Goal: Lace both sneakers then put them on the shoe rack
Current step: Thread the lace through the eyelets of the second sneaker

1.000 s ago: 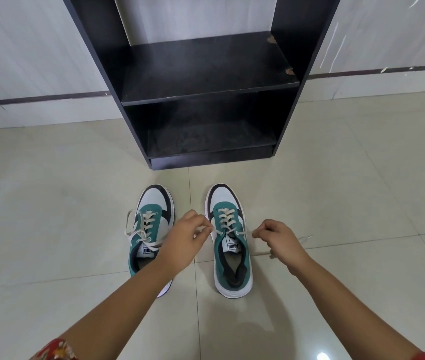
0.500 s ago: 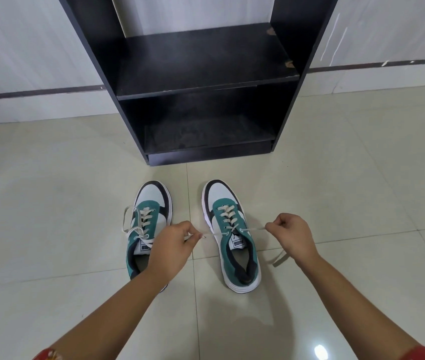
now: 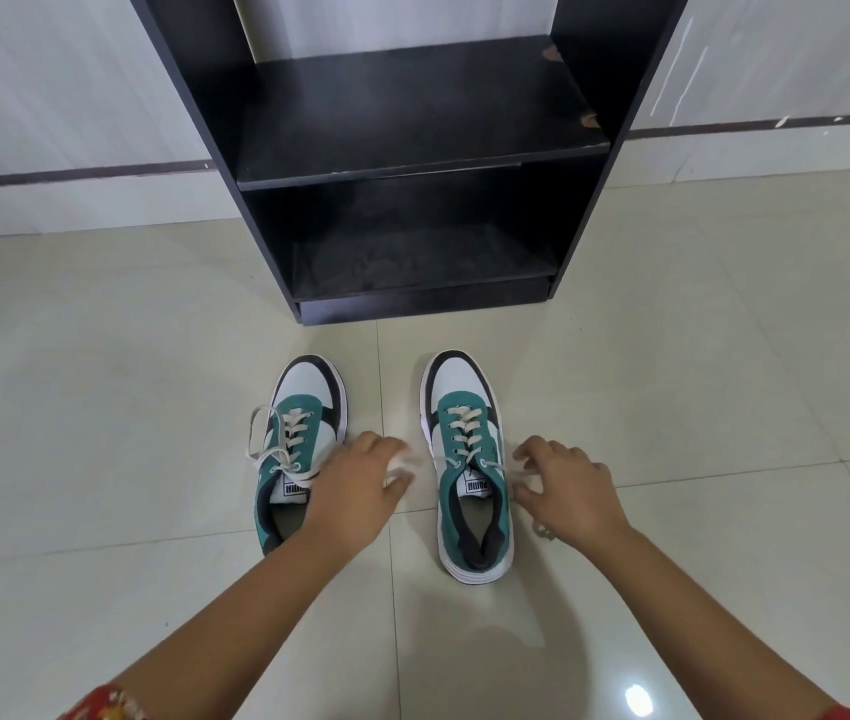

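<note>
Two teal, white and black sneakers stand side by side on the tiled floor, toes toward the rack. The left sneaker (image 3: 294, 407) has cream laces looped loosely to its left. The right sneaker (image 3: 466, 407) is laced up its front. My left hand (image 3: 355, 493) hovers between the two shoes with its fingers spread, and a blurred lace end sits at its fingertips. My right hand (image 3: 571, 491) is just right of the right sneaker, fingers also apart, with a lace end trailing under it. The black shoe rack (image 3: 420, 171) stands right behind the shoes.
The rack has two shelves with nothing on them; the lower shelf (image 3: 423, 262) is dusty. A pale wall with a dark stripe (image 3: 75, 174) runs behind it. Glossy cream floor tiles (image 3: 101, 459) stretch to both sides.
Both hands were pinching the right sneaker's lace ends and pulling them outward. Now the fingers have spread apart and the lace ends hang slack and blurred.
</note>
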### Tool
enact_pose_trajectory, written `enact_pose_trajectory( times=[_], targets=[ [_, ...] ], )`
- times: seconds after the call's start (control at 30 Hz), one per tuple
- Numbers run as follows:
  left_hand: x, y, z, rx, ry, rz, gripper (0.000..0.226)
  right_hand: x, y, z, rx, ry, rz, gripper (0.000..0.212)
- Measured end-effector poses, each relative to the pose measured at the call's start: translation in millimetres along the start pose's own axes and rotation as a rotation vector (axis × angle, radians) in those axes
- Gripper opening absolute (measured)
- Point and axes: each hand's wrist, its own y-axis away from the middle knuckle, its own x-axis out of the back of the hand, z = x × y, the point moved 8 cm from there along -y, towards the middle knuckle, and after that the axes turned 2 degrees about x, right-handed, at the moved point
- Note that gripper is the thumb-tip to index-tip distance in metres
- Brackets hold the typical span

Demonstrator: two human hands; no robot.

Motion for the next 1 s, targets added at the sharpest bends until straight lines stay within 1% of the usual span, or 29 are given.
enact_pose_trajectory(
  times=[0.03,0.07,0.13,0.2,0.3,0.4,0.43,0.57,0.7,0.8,0.87,0.93,0.97,1.0],
  targets=[
    [-2.6,-0.6,8.9,-0.043,-0.027,0.002,0.034,1.8,0.5,-8.1,0.052,0.023,0.024,0.033],
    [-4.6,-1.3,17.6,-0.07,-0.013,0.007,0.037,5.8,1.0,-16.7,0.104,0.029,0.08,0.034],
    [-5.1,-4.1,30.3,-0.099,0.03,0.036,0.032,12.9,0.7,-33.4,0.185,0.081,0.177,0.025],
    [-3.3,-9.0,34.7,-0.104,0.023,0.062,0.025,14.8,-2.3,-39.6,0.205,0.113,0.185,0.021],
    [-3.3,-12.0,36.4,-0.074,0.028,0.035,0.018,12.4,-5.6,-42.7,0.212,0.022,0.143,0.018],
    [-4.1,-9.0,35.9,0.01,0.142,0.007,0.007,11.4,-5.6,-46.8,0.162,-0.082,0.113,0.012],
    [-4.6,-8.5,36.2,0.018,0.186,-0.001,0.006,11.1,-5.8,-46.5,0.127,-0.11,0.097,0.011],
    [-6.7,-11.4,31.7,0.051,0.454,-0.044,0.025,8.6,-4.7,-43.4,0.029,-0.226,0.045,0.012],
    [-13.4,-11.6,20.4,0.143,0.636,-0.092,0.024,-2.9,0.0,-36.5,-0.023,-0.363,-0.004,0.009],
    [-13.7,-9.1,18.0,0.144,0.577,-0.093,0.025,-0.4,1.0,-31.0,-0.03,-0.419,0.017,0.013],
    [-12.6,-6.6,20.9,0.099,0.516,-0.092,0.018,4.9,1.0,-31.2,0.008,-0.363,0.047,0.012],
    [-11.7,-3.3,26.9,0.036,0.389,-0.097,0.009,9.6,2.6,-33.4,0.053,-0.269,0.09,0.01],
    [-8.8,-1.3,29.1,0.012,0.312,-0.071,0.006,9.9,4.1,-34.4,0.069,-0.228,0.103,0.012],
    [-2.7,1.2,30.6,-0.002,0.246,-0.003,0.008,9.6,5.9,-35.2,0.083,-0.197,0.108,0.013]
  ],
)
